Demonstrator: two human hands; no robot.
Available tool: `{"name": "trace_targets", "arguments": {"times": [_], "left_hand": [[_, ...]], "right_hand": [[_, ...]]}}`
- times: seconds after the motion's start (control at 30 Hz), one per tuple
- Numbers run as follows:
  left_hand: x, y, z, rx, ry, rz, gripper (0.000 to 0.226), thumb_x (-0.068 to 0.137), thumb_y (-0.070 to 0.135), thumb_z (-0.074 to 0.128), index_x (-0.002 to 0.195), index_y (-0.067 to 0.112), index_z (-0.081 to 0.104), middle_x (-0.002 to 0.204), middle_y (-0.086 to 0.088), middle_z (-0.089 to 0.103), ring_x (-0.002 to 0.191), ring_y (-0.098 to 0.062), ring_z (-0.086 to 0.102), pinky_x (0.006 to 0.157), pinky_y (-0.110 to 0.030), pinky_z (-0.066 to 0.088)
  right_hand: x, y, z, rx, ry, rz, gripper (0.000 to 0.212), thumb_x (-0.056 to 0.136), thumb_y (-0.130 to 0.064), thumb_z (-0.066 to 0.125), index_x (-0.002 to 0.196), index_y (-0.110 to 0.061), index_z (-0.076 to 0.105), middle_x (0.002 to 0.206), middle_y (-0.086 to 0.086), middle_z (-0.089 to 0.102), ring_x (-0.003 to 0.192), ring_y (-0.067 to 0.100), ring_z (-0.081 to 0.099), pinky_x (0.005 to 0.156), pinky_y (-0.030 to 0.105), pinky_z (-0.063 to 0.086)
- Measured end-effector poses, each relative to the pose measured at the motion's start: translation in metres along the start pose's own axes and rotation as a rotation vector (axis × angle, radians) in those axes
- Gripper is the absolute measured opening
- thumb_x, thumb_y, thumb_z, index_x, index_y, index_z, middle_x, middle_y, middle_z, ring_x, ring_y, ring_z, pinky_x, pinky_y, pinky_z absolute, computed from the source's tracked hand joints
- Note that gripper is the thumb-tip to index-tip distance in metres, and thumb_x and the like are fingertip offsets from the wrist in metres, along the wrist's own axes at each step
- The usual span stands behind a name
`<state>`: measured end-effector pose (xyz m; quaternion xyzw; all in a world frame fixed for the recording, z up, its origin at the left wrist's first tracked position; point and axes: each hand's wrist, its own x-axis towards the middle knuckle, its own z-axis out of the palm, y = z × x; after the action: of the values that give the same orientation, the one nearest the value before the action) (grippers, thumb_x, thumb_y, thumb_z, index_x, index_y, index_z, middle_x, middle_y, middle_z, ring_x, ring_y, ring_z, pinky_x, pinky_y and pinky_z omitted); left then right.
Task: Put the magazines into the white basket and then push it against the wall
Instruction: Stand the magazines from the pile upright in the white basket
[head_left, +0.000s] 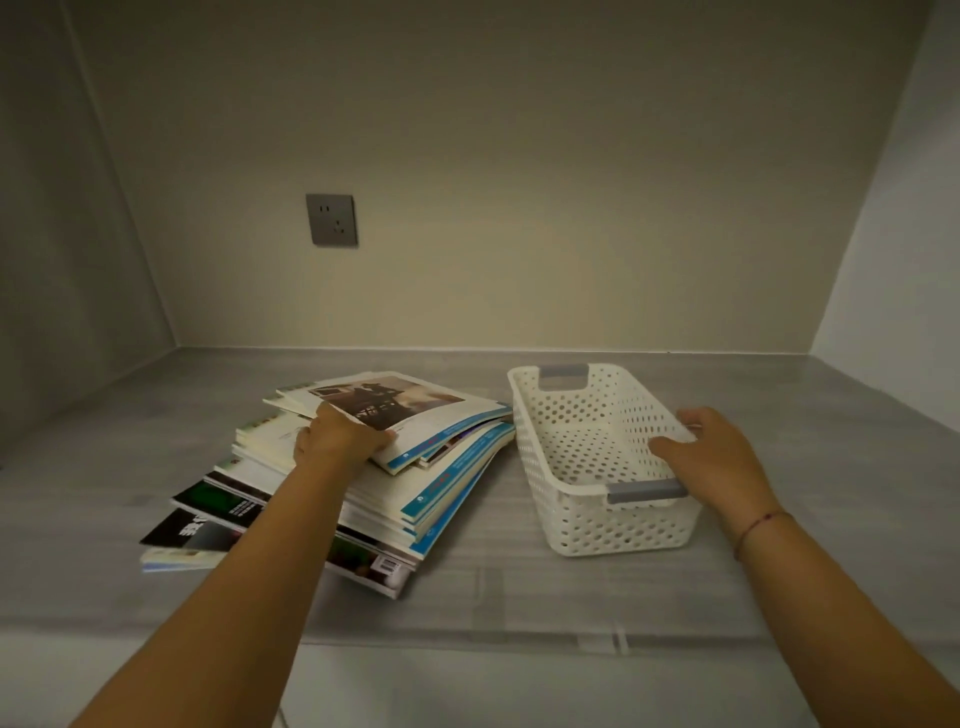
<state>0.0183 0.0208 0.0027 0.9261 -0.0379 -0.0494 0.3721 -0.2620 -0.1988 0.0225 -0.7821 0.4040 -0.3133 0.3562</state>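
Two bare forearms reach in from the near edge, the right one with a thin dark cord at the wrist. Surface (519, 582): grey, matte, faint streaked grain, set in a recess with plain pale walls.

Magazines (363, 483): loose, fanned stack of flat glossy issues at left-centre of the surface, spines and page edges offset; several covers white with blue edge bands, lower ones dark. Top issue shows a dark photo on a pale cover and is tilted, its near edge lifted off the stack.

White basket (597, 525): rectangular plastic, rounded corners, walls and floor perforated with a regular hole pattern, grey grip bars at both short ends. It stands just right of the stack, well short of the back wall, nothing inside.

Left hand (337, 434): fingers curled around the near edge of the top magazine, gripping it.

Right hand (711, 449): partly open, fingers draped over the basket's right rim, thumb inside; contact, not a full clasp.

Grey wall socket (331, 220) on the back wall.
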Motion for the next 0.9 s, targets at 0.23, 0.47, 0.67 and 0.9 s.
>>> {"name": "trace_targets", "arguments": {"times": [0.23,0.47,0.67,0.9], "left_hand": [[0.015,0.008,-0.007,-0.077,0.105,-0.196,0.088,0.061,0.052,0.08,0.129,0.01,0.044,0.135,-0.015,0.049,0.127,-0.034,0.038,0.103,-0.045,0.031],[0.026,0.015,-0.007,-0.128,0.045,-0.155,0.071,0.071,0.037,0.081,0.126,0.003,0.052,0.123,-0.019,0.059,0.113,-0.034,0.056,0.099,-0.041,0.044],[0.019,0.018,-0.019,-0.419,0.006,-0.086,0.015,0.084,0.011,0.064,0.089,0.0,0.056,0.07,-0.014,0.058,0.058,-0.026,0.054,0.054,-0.03,0.044],[0.0,0.016,-0.037,-0.689,-0.223,-0.118,0.02,0.095,-0.003,0.043,0.076,0.0,0.048,0.075,-0.018,0.057,0.058,-0.026,0.059,0.028,-0.023,0.045]], "right_hand": [[0.0,0.002,0.003,0.158,0.024,0.003,0.017,0.084,-0.009,0.055,0.094,-0.021,0.052,0.079,-0.014,0.051,0.069,0.001,0.049,0.051,0.022,0.036],[-0.002,0.011,-0.003,0.318,-0.048,-0.005,0.027,0.084,-0.004,0.059,0.103,-0.023,0.055,0.085,-0.019,0.056,0.075,-0.002,0.055,0.054,0.017,0.039],[-0.001,0.017,-0.004,0.498,-0.109,0.046,0.031,0.087,0.0,0.052,0.091,-0.029,0.062,0.085,-0.014,0.066,0.06,-0.005,0.065,0.045,0.012,0.045],[-0.002,0.021,-0.006,0.731,-0.208,0.135,0.039,0.09,0.006,0.039,0.106,-0.019,0.063,0.099,0.001,0.07,0.091,0.019,0.066,0.068,0.03,0.053]]}}
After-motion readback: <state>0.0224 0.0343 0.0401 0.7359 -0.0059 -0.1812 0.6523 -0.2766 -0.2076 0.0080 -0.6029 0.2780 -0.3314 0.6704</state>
